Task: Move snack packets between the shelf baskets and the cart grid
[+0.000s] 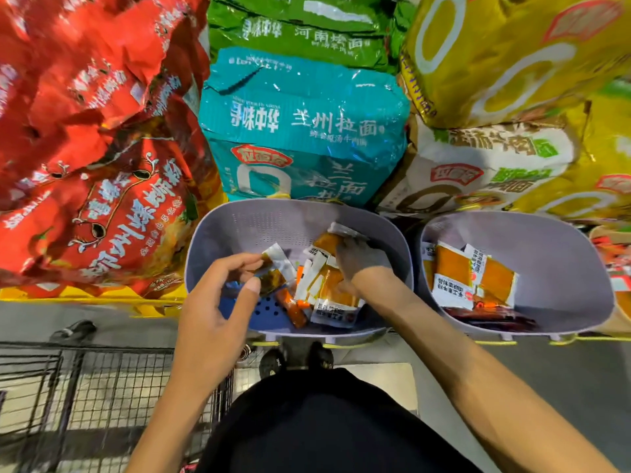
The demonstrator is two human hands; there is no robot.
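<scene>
Two pale lilac baskets sit on the shelf edge. The middle basket [239, 227] holds a loose heap of small orange-and-white snack packets [333, 295]. My left hand [218, 302] pinches a small packet [276, 273] between thumb and fingers above the basket's left side. My right hand [358, 259] reaches deep into the same basket, fingers closed on an orange packet [329, 238] near the back wall. The right basket [563, 254] holds several larger orange packets [467, 274]. The black wire cart grid [85, 397] is at lower left.
Big noodle multipacks stack behind the baskets: red [95, 148] on the left, teal [300, 131] and green [297, 25] in the middle, yellow [512, 56] on the right. My black clothing and shoes [297, 360] show below, on a grey floor.
</scene>
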